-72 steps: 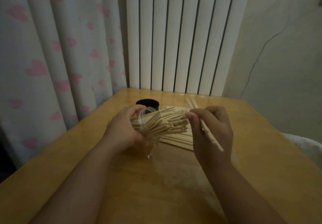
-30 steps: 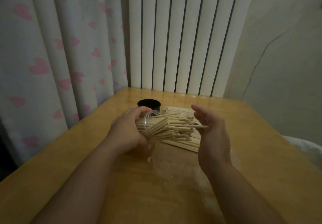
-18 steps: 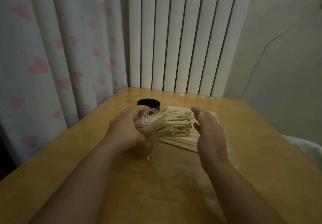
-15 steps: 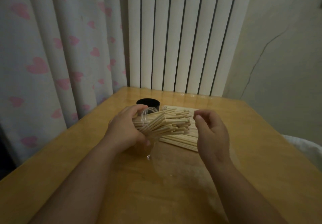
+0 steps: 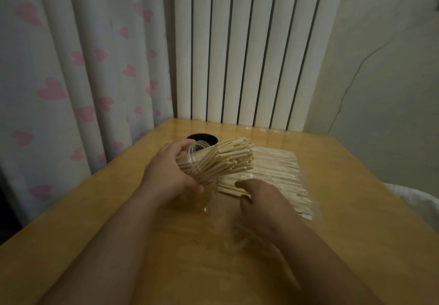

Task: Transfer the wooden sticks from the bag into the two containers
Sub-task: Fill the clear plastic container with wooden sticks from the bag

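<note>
My left hand grips a clear plastic container, tilted to the right and packed with pale wooden sticks that fan out of its mouth. A flat pile of more sticks lies on the table in a clear plastic bag. My right hand is low at the near edge of that pile, fingers curled onto the sticks there; whether it holds one is hidden. A black container stands behind the clear one.
The wooden table ends at a white ribbed radiator at the back. A curtain with pink hearts hangs along the left edge. A white cloth shows past the right edge.
My right hand put a stick into the clear container, tapped the stick ends with an open palm, then dropped to the pile in the bag. The left hand kept its hold.
</note>
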Demonstrator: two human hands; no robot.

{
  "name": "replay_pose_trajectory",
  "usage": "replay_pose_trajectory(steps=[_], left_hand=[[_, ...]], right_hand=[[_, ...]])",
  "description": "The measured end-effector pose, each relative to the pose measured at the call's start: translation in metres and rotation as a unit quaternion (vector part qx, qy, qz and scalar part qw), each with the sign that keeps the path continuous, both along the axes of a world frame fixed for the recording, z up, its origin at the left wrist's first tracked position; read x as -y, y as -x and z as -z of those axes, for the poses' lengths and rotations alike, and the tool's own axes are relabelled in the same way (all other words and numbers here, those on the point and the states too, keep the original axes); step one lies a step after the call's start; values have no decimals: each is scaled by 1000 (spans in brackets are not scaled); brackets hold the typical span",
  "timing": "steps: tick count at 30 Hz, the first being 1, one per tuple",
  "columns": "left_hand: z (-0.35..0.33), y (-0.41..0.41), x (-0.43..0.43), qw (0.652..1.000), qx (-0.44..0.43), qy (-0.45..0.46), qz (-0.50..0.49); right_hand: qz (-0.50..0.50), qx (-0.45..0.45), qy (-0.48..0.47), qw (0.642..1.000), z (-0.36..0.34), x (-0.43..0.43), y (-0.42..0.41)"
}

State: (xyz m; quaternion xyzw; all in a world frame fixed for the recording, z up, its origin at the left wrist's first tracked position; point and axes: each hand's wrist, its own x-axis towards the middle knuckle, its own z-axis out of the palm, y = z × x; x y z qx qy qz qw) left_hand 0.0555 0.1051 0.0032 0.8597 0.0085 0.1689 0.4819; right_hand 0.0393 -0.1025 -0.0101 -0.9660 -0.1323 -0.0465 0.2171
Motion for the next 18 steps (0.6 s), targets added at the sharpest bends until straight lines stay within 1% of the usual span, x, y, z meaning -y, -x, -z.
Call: replay_pose_trajectory(steps=[2,4,6,8,15,18], left_hand=[[0,0,0,1000,0,1,-1],[1,-1,-1,1000,2,3,-1],[0,-1,-1,1000,1,3,-2],[1,-1,-2,1000,1,2,-1],[2,0,-2,1000,4,7,-1],[1,0,-1,1000,6,6,0]], right_hand=[[-5,-19,32,999,7,0,-5],[9,-19,77,997,13,2,-12],[27,-24,102,994,20,4,-20],[36,-24,108,993,26,7,-26],[56,22,103,993,35,7,-35],[63,23,107,992,37,7,-36]])
